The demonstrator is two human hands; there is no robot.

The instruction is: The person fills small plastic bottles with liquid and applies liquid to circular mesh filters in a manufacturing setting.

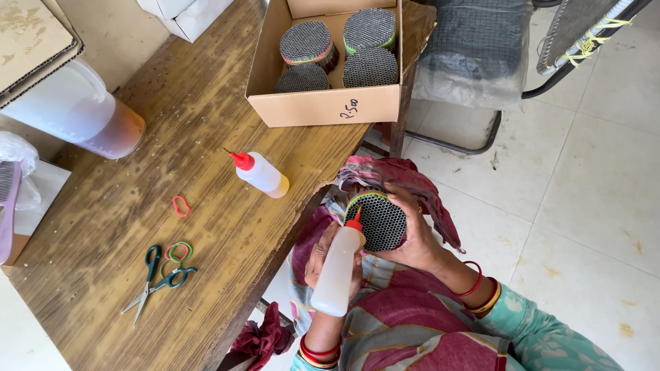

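Note:
My left hand (323, 255) grips a white squeeze bottle (337, 271) with a red nozzle, its tip touching the face of a round bundle of thin dark tubes (382, 221). That bundle has a honeycomb-like face and a green band around its rim. My right hand (416, 237) cups it from the right, over my lap, beside the table's chipped edge. A red patterned cloth (385, 173) lies behind the bundle.
An open cardboard box (323, 104) on the wooden table (172, 137) holds several similar round bundles. A second small squeeze bottle (261, 173), scissors (157, 278), loose rubber bands (180, 251), and a large plastic jug (75, 110) lie on the table. A chair (481, 48) stands at the right.

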